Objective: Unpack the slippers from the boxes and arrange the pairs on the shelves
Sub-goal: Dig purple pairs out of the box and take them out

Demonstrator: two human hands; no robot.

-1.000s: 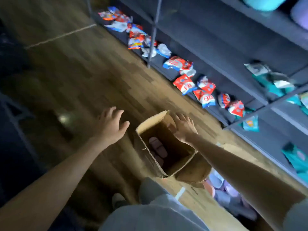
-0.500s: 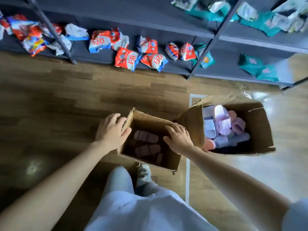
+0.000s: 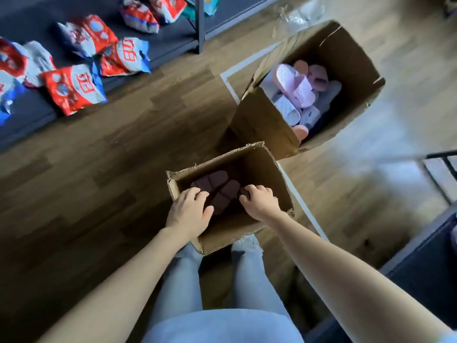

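Early stage: left hand (image 3: 189,214) and right hand (image 3: 259,201), fingers curled, reach into the near cardboard box (image 3: 230,233) onto dark brown slippers (image 3: 217,189); whether they grasp is unclear. Far box (image 3: 262,122) remains full of pastel slippers (image 3: 296,87).

My left hand (image 3: 189,214) covers the near ends of the dark slippers (image 3: 217,188) in the small box (image 3: 269,174), and my fingertips curl down, so I cannot tell if I grip them. My right hand (image 3: 258,200) hides what lies under it in the box shadow. In the big box (image 3: 262,120) the lower slippers are buried under the pink ones (image 3: 295,86). The red bags (image 3: 74,86) at the left are cut by the edge, their print too blurred to read. My forearms leave the picture at the bottom.
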